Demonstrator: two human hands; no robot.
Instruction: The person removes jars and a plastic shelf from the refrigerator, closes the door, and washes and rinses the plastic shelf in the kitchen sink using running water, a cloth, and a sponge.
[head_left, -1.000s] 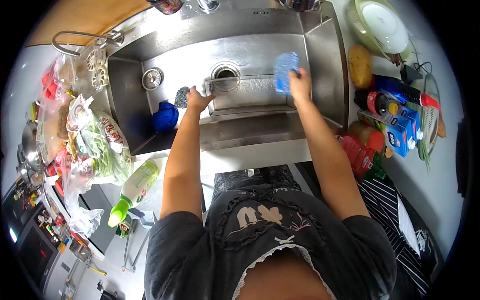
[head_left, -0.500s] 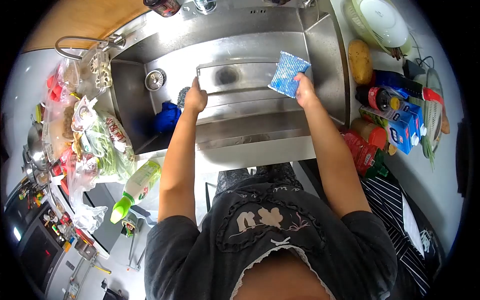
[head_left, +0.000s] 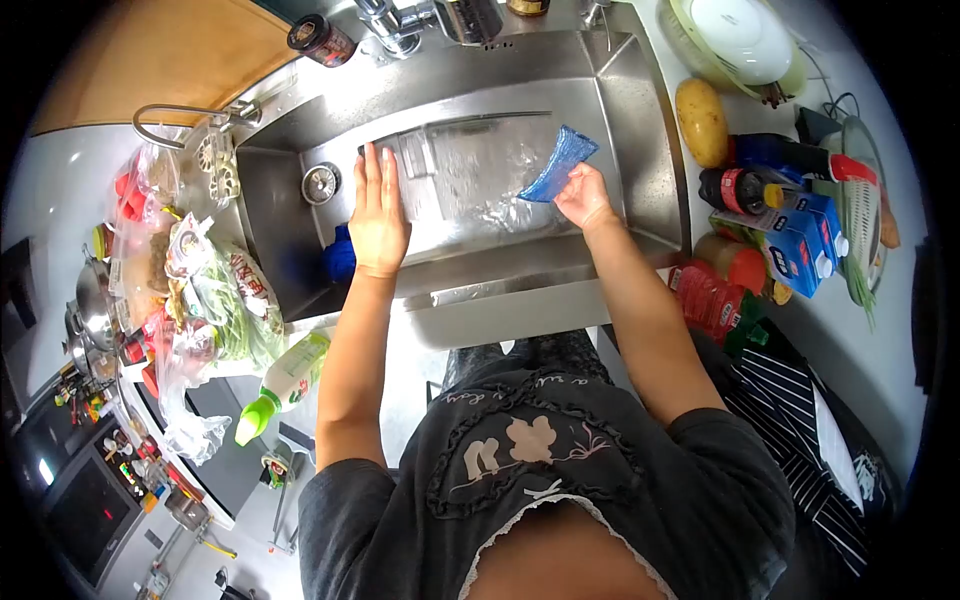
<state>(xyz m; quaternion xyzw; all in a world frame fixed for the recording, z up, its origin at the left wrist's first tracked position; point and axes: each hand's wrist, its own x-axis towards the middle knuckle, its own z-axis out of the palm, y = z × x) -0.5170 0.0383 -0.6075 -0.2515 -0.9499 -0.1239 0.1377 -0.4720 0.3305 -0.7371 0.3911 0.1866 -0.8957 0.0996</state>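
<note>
A clear, wet plastic container (head_left: 480,165) lies in the steel sink (head_left: 450,268). My left hand (head_left: 378,215) is at its left end, fingers stretched out and the back of the hand facing up. Over the container's right end, my right hand (head_left: 582,196) pinches a blue sponge (head_left: 560,165) by its lower edge. A blue cloth (head_left: 340,255) is partly hidden behind my left hand and forearm. Left of that hand is a round metal strainer (head_left: 321,184) in the sink.
Bags of vegetables (head_left: 215,290) and a green-capped bottle (head_left: 285,385) are at the left. A faucet (head_left: 395,25) and a dark jar (head_left: 320,40) stand behind the sink. On the right are a potato (head_left: 702,123), bottles, blue cartons (head_left: 797,245) and stacked bowls (head_left: 742,40).
The container has been turned and shifted within the sink. My left hand has opened out flat against its left end. My right hand has moved slightly left with the sponge, which is now bent.
</note>
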